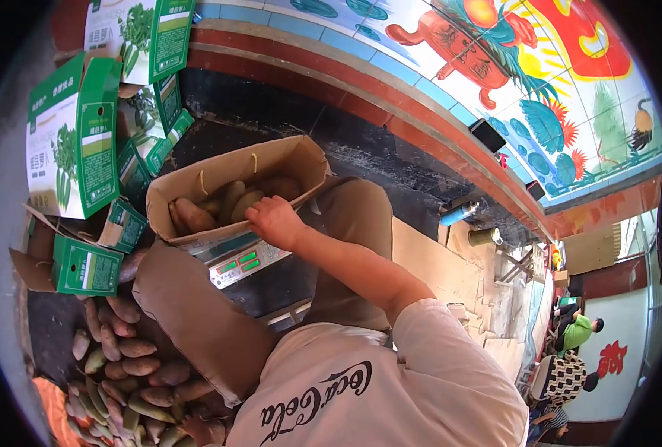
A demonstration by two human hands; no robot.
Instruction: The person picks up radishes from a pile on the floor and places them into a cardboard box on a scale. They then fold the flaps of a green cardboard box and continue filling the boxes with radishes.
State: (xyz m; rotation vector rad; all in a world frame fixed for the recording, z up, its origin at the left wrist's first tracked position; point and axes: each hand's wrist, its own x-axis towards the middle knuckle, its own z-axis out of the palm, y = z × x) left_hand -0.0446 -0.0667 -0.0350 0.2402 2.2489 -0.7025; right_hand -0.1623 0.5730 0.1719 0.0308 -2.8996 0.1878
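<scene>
My right hand [275, 223] reaches over the near rim of an open cardboard box [234, 175] with string handles. Its curled fingers rest on a greenish radish [246, 205] among several brownish, soil-dusted radishes [194, 215] inside. Beneath the box is a digital scale [247, 262] with lit green displays, between my knees. At the lower left, my left hand [204, 430] is down at a heap of loose radishes [141, 366]; its fingers are mostly obscured there.
Green-and-white printed boxes [74, 138] stand stacked on the left, with an opened carton [85, 264] below them. A tiled ledge holds a phone [487, 136]. A blue bottle [459, 213] stands beyond my right knee. People [578, 331] sit far right; orange cloth [54, 406] lies lower left.
</scene>
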